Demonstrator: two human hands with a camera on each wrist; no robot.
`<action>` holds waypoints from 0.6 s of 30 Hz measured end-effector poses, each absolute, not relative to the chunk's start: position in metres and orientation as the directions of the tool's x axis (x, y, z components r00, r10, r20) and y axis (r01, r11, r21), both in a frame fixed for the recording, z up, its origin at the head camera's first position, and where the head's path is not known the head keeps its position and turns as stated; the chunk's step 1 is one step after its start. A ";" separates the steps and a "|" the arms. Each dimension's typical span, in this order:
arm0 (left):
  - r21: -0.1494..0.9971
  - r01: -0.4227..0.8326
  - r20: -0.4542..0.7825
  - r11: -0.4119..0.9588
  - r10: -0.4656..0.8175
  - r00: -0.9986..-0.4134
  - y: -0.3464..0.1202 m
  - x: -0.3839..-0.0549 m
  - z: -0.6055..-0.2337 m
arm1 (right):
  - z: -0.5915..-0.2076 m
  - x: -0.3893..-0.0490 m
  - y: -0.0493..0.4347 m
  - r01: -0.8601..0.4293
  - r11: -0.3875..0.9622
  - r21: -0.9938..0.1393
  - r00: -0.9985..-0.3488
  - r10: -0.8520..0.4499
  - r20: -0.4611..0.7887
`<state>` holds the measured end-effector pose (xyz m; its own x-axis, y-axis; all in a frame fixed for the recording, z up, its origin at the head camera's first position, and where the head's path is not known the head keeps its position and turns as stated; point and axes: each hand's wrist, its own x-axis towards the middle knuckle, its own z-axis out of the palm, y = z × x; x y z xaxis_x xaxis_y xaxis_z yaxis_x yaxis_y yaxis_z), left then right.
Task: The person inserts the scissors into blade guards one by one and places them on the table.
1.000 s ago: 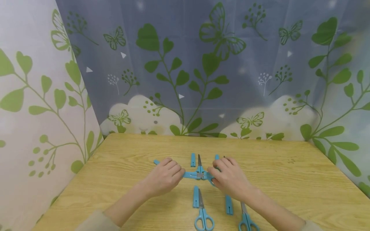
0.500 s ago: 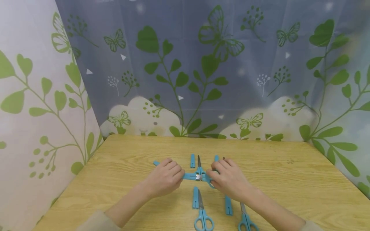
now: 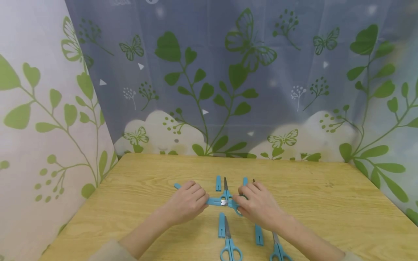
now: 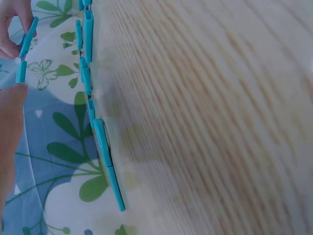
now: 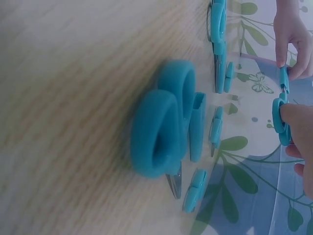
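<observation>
Between my hands is a pair of blue-handled scissors (image 3: 233, 205) held crosswise above the table, its blade mostly inside a blue blade cover (image 3: 214, 201). A short shiny bit of metal shows between cover and handles. My left hand (image 3: 188, 201) pinches the cover's far end. With thumb and fingers my right hand (image 3: 261, 204) grips the handles, and a ring (image 5: 279, 115) shows in the right wrist view. Behind them lie another pair of scissors (image 3: 226, 185) and its cover (image 3: 218, 183). My left hand partly hides a blue piece (image 3: 177, 186).
Nearer me lie scissors (image 3: 231, 249) beside a cover (image 3: 221, 225), and further right another pair (image 3: 279, 251) with a cover (image 3: 258, 235). A cover (image 3: 245, 181) and a dark blade tip show behind my right hand. Printed cloth (image 3: 209, 90) hangs behind the wooden table (image 3: 313, 203).
My right hand and the scissors shift slightly left toward the cover, and the metal gap looks a little narrower. The exposed blade now glints. Both hands keep their hold; the view tilts slightly.
</observation>
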<state>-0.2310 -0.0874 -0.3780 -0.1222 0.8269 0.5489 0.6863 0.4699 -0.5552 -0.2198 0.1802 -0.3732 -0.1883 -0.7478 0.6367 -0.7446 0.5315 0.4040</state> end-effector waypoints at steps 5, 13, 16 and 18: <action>-0.550 0.691 0.560 0.469 0.821 -0.111 -0.087 -0.232 -0.378 | -0.373 -0.219 0.180 -0.753 0.535 0.384 -0.207 -0.746 0.633; -0.553 0.694 0.550 0.461 0.828 -0.112 -0.086 -0.231 -0.377 | -0.373 -0.219 0.180 -0.751 0.538 0.384 -0.216 -0.749 0.626; -0.558 0.692 0.551 0.458 0.828 -0.104 -0.086 -0.231 -0.377 | -0.373 -0.220 0.180 -0.753 0.535 0.383 -0.212 -0.748 0.629; -0.561 0.692 0.552 0.455 0.828 -0.097 -0.087 -0.233 -0.378 | -0.373 -0.220 0.180 -0.753 0.533 0.386 -0.205 -0.748 0.632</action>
